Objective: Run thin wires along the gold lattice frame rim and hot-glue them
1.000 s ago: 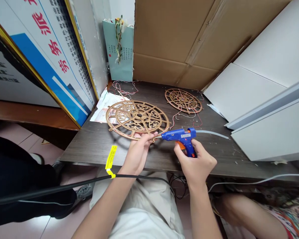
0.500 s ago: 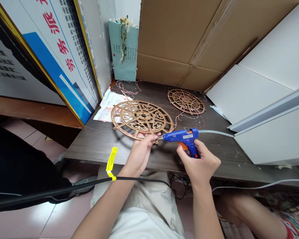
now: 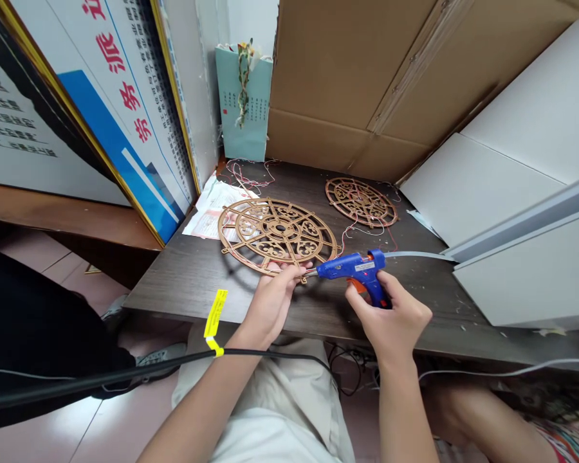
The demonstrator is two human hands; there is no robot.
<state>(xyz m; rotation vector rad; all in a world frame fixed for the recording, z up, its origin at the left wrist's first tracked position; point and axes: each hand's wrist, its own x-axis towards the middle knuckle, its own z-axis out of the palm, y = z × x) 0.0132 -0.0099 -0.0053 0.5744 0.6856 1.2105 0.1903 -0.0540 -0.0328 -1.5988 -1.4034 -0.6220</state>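
My left hand (image 3: 275, 299) grips the near rim of a round openwork wooden disc (image 3: 293, 226), its thumb on top and fingers underneath. The disc is tilted and raised off the table at this near edge. A thin red and white wire runs along its rim. In my right hand (image 3: 390, 315) is a blue glue gun (image 3: 354, 270) with an orange trigger and a pale glue stick (image 3: 417, 254) out of its back. The gun's metal nozzle meets the rim right beside my left thumb; any glue there is too small to make out.
A smaller openwork disc (image 3: 361, 202) with wires lies farther back on the dark table (image 3: 174, 283). Papers (image 3: 207, 212) lie at left, near a light-blue bag (image 3: 244, 103). Cardboard (image 3: 338, 71) and white panels (image 3: 506, 154) stand behind. A black cable (image 3: 149, 363) with a yellow tag crosses in front.
The view has shifted slightly. Both hands keep their holds, and the nozzle stays at the rim beside my left thumb.
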